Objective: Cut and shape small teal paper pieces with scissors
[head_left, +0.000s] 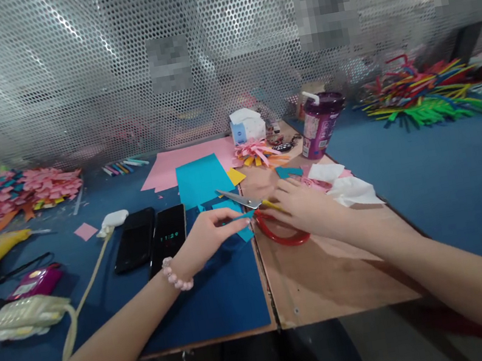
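My left hand (213, 234), with a beaded bracelet at the wrist, pinches a small blue paper piece (245, 215) between thumb and fingers. My right hand (302, 201) is closed on scissors (284, 238) with red and yellow handles. Their metal blades point up and left, just above my left fingertips. More cut blue paper (242, 229) lies under and beside my left hand. Behind it are a large blue sheet (202, 177), a yellow piece (235, 176) and pink sheets (163, 170).
Two phones (134, 240), a white plug with a cord (113, 220), a yellow glue gun (5, 246) and a power strip (27, 315) lie left. Crumpled tissues (353, 189) and a purple cup (322, 125) stand right, a tissue box (248, 127) behind. Perforated metal (117, 102) rises at the back.
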`<state>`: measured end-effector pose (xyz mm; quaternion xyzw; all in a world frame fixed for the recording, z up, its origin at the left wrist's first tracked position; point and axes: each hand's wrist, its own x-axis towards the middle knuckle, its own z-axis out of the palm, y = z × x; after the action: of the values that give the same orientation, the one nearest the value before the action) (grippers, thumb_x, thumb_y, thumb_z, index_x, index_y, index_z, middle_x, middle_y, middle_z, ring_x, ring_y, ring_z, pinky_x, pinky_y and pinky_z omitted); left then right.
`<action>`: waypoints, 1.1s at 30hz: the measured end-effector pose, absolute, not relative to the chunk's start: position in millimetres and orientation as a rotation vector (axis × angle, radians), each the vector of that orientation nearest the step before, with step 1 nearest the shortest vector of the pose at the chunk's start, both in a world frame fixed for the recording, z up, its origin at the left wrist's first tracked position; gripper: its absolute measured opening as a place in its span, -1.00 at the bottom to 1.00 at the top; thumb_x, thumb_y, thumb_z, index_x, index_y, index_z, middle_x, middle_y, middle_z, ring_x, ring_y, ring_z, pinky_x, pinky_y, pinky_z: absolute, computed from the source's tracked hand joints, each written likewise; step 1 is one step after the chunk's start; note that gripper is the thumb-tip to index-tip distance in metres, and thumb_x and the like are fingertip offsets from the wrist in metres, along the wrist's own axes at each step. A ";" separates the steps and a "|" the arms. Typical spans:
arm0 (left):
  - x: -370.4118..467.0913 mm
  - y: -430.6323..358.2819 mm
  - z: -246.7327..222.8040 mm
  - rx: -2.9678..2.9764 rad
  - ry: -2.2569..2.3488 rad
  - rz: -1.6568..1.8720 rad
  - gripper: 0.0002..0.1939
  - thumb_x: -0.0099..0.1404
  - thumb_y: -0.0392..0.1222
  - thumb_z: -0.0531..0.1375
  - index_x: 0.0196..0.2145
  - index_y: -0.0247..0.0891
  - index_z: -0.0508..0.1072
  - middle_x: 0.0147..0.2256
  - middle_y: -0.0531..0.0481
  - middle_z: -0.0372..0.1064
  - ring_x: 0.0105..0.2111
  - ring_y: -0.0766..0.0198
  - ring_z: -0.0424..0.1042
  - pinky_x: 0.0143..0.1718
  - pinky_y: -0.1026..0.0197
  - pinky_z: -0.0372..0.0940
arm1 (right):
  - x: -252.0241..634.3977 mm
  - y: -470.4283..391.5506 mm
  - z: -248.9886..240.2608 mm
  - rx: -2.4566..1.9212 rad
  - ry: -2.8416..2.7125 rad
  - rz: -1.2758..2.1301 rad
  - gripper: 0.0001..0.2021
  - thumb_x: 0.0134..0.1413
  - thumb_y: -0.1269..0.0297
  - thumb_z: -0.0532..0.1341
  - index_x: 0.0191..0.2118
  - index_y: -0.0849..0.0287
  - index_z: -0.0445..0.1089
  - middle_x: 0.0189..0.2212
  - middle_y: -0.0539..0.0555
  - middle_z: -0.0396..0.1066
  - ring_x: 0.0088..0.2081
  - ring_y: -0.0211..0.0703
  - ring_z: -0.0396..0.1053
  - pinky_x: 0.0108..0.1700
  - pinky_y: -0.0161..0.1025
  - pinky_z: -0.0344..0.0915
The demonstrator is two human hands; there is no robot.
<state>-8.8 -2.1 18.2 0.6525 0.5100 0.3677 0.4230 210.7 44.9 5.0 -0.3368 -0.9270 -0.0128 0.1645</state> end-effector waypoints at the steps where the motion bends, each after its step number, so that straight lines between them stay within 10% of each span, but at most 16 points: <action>1: -9.9 -0.4 17.5 1.560 1.285 0.966 -0.78 0.11 -0.04 0.24 -0.39 -0.23 0.57 -0.36 -0.05 0.49 -0.40 0.24 0.37 -0.35 0.22 0.25 | 212.3 48.6 -0.8 -1.032 -2.658 -0.141 -0.72 0.20 0.15 0.10 -0.25 0.28 0.41 -0.28 0.23 0.36 -0.16 0.04 0.27 -0.12 -0.07 0.20; 26: -7.9 8.7 0.5 1.095 1.145 1.208 -0.72 0.18 -0.03 0.20 -0.30 -0.30 0.53 -0.31 -0.08 0.47 -0.41 0.31 0.35 -0.44 0.30 0.23 | 189.5 16.2 2.4 -0.285 -2.857 0.055 -0.58 0.02 0.31 0.17 0.06 0.16 0.37 0.05 0.15 0.24 -0.01 0.02 0.11 0.02 0.00 0.11; 33: -7.5 9.6 -2.9 1.107 1.185 1.221 -0.70 0.17 -0.01 0.20 -0.29 -0.30 0.54 -0.31 -0.10 0.47 -0.35 0.27 0.38 -0.43 0.31 0.23 | 192.6 22.5 -3.7 -0.152 -2.780 -0.486 -0.75 0.26 0.39 0.01 -0.14 0.20 0.43 -0.16 0.09 0.37 -0.19 -0.10 0.19 -0.14 -0.12 0.19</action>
<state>-7.5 9.6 -2.9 0.4633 0.4960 0.5110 0.5274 192.6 22.5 -3.7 -0.0531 -0.9714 -0.1700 0.1571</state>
